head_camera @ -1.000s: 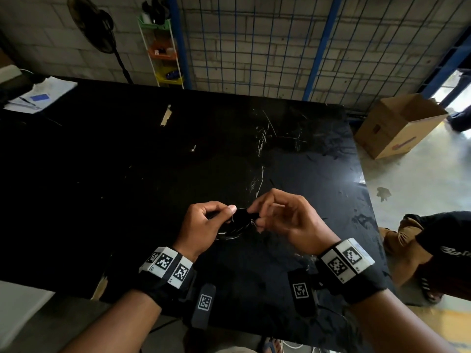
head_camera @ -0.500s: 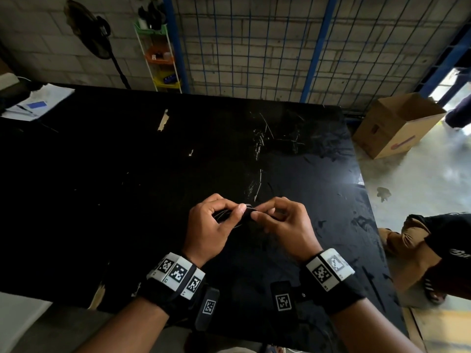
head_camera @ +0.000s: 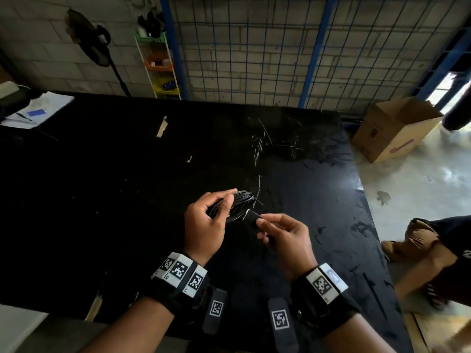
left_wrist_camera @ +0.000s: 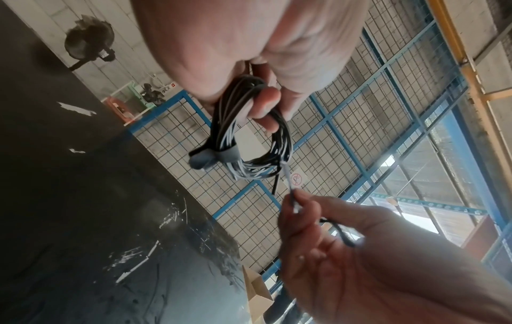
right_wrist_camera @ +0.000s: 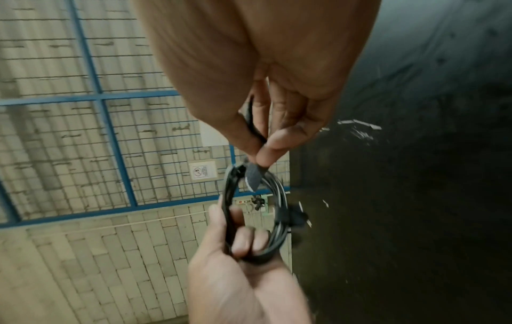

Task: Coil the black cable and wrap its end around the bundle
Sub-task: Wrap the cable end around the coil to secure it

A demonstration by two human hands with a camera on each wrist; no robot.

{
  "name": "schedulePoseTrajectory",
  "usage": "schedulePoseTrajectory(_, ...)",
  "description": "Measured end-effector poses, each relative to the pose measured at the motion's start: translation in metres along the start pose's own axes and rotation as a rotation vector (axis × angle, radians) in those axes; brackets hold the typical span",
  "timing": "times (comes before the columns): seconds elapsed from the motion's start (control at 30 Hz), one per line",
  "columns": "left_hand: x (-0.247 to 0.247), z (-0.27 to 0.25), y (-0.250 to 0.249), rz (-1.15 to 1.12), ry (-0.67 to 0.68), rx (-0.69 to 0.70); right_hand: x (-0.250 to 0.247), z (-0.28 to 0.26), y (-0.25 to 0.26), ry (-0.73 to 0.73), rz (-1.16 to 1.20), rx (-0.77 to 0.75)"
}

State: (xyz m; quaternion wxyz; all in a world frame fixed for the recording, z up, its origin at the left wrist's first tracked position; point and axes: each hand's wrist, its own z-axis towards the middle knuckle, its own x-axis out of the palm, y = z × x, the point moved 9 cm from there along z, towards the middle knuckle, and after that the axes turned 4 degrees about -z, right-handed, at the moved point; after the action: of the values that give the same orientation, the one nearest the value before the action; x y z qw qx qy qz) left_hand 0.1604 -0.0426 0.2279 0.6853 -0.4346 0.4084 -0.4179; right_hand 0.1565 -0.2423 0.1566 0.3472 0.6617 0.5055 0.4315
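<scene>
Hanging above the near middle of the black surface [head_camera: 127, 174], the coiled black cable [left_wrist_camera: 249, 136] is held between both hands. The left hand [head_camera: 204, 225] grips one side of the bundle, its fingers [right_wrist_camera: 243, 241] curled through the loops and the thumb pressing from the other side. The right hand [head_camera: 285, 238] pinches the loose end of the cable [right_wrist_camera: 253, 177] between thumb and forefinger, just beside the bundle on its right. A short dark band [left_wrist_camera: 221, 154] crosses the loops. Far right on the floor stands a cardboard box [head_camera: 392, 128]; behind the surface is a blue wire fence [head_camera: 254, 47].
</scene>
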Motion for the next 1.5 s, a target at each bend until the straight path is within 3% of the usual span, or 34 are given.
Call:
schedulePoseTrajectory(0.2, 0.013, -0.001, -0.015, -0.022, 0.002, 0.081, 0.024, -0.002, -0.008, -0.026, 0.222, 0.178)
schedulePoseTrajectory(0.47, 0.019, -0.008, -0.012, -0.122, 0.050, 0.087, 0.045, -0.003, -0.004, -0.021, 0.519, 0.262)
schedulePoseTrajectory(0.6, 0.014, -0.008, -0.003, -0.180, 0.014, 0.015, 0.053, -0.007, -0.002, 0.078, 0.532, 0.269)
schedulePoseTrajectory(0.7, 0.024, -0.007, 0.007, -0.228, 0.073, -0.065, 0.053, -0.009, 0.000, 0.107, 0.517, 0.255)
schedulePoseTrajectory(0.93, 0.021, -0.004, -0.001, -0.186, 0.051, -0.032, 0.047, -0.008, 0.007, 0.131, 0.545, 0.193)
schedulePoseTrajectory(1.0, 0.017, -0.004, -0.004, -0.180, 0.030, -0.028, 0.043, -0.009, 0.011, 0.130, 0.492, 0.127)
schedulePoseTrajectory(1.1, 0.012, -0.005, -0.004, -0.177, -0.009, -0.025, 0.034, -0.013, 0.023, 0.123, 0.235, -0.068)
schedulePoseTrajectory(1.33, 0.006, -0.007, 0.007, -0.189, -0.021, -0.095, 0.040, -0.051, 0.067, -0.041, -0.709, -0.900)
schedulePoseTrajectory(1.5, 0.005, -0.009, 0.010, -0.184, 0.019, -0.127, 0.042, -0.061, 0.077, -0.084, -0.894, -1.132)
